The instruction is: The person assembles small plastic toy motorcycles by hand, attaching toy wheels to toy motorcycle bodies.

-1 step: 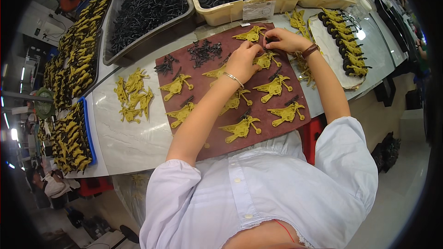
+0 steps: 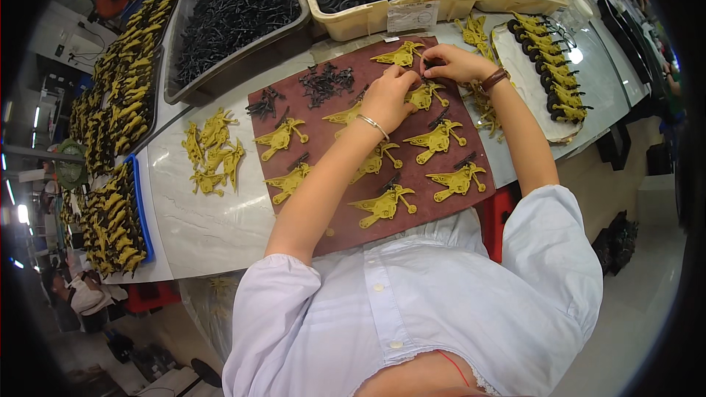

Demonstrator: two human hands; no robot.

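Maroon mat, hands unmoved at yellow part

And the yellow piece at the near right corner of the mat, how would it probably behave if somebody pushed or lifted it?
The yellow piece has crisp, moulded-looking edges, so it would probably stay stiff. Its slim outline suggests that it is light. Because it lies flat on the mat, it would likely slide rather than roll.

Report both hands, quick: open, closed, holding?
Left hand: fingers curled beside a yellow part; grip unclear.
Right hand: fingers pinched, apparently on a small dark piece.
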